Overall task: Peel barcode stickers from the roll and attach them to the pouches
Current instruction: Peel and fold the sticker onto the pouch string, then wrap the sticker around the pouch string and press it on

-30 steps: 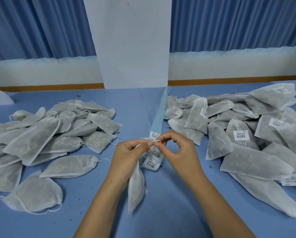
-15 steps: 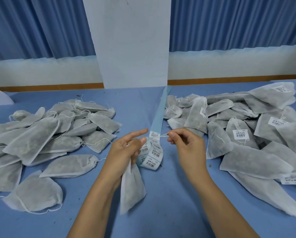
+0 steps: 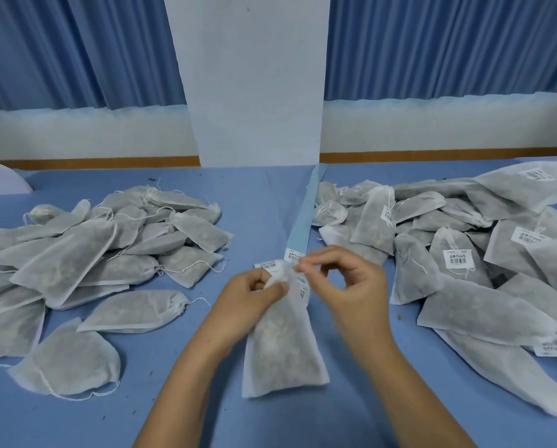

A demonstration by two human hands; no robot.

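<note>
Head view: left hand [image 3: 254, 294] fingers grip the pouch [image 3: 283, 347] neck, right hand [image 3: 351, 282] pinches its top; best flatten it before peeling the sticker [image 3: 295, 256] just beyond the fingers.

Blue curtains [image 3: 76, 50] behind — white pillar [image 3: 254, 79], blue tablecloth [image 3: 257, 202].

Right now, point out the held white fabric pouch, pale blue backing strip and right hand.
held white fabric pouch [image 3: 283, 350], head view, lower body
pale blue backing strip [image 3: 304, 218], head view, bare middle
right hand [image 3: 364, 299], head view, its back
</note>
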